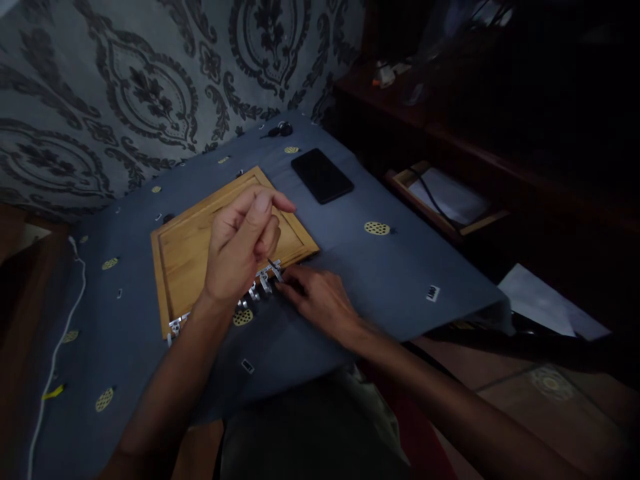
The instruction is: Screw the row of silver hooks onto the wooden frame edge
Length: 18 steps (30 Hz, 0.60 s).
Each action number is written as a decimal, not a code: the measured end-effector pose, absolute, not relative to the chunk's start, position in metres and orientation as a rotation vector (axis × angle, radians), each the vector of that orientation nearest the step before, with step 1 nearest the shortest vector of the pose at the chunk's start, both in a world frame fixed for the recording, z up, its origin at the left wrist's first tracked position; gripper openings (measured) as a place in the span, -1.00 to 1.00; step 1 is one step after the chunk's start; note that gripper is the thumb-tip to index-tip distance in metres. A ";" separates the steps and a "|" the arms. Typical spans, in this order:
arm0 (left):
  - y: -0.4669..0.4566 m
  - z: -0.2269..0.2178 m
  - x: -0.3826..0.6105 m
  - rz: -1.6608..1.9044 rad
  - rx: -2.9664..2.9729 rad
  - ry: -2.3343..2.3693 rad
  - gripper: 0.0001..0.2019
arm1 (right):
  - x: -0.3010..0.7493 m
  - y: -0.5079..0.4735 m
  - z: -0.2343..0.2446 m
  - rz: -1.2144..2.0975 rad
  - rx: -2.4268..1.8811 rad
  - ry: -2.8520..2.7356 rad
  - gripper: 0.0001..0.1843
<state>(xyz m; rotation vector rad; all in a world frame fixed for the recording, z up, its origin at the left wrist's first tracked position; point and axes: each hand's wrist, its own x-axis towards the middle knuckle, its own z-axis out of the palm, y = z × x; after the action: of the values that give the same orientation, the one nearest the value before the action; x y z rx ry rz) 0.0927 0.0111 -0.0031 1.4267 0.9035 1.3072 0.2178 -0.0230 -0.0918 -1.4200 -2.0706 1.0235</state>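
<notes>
A framed wooden board [187,257] lies on the cloth-covered table, with a metal rail of several silver hooks [265,283] along its near edge. Above the board is my left hand [245,240], its fingers curled in and thumb pressed to the index finger; whatever it may hold is hidden. A thin dark piece stands by the rail's right end, just below that hand, too small to name. My right hand [323,300] rests at the board's near right corner, its thumb and fingers closed at the last hook of the rail.
A black phone [323,175] lies right of the board, and a bunch of dark keys [281,130] near the wall. A white cable [75,300] runs down the table's left side. Dark furniture with an open drawer [450,193] stands at the right.
</notes>
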 end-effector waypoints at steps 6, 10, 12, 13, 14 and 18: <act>0.006 -0.004 0.102 1.519 1.364 1.028 -0.74 | 0.220 -0.025 -0.093 1.040 -1.390 -2.067 -0.93; 0.008 -0.005 0.103 1.483 1.392 0.992 -0.69 | 0.221 -0.025 -0.091 1.046 -1.376 -2.056 -0.93; 0.010 -0.005 0.100 1.416 1.422 0.948 -0.65 | 0.221 -0.025 -0.090 1.064 -1.394 -2.065 -0.93; 0.011 -0.004 0.098 1.379 1.438 0.932 -0.62 | 0.221 -0.025 -0.089 1.071 -1.401 -2.071 -0.93; 0.012 -0.003 0.097 1.346 1.451 0.924 -0.61 | 0.220 -0.024 -0.088 1.072 -1.406 -2.076 -0.93; 0.011 -0.001 0.098 1.339 1.469 0.991 -0.62 | 0.221 -0.024 -0.087 1.059 -1.417 -2.100 -0.91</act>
<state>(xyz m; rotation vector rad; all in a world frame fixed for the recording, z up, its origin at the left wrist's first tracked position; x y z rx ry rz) 0.0978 0.0107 -0.0011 1.4686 0.9913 1.3386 0.2206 -0.0243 -0.0867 -1.4165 -2.0997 1.0594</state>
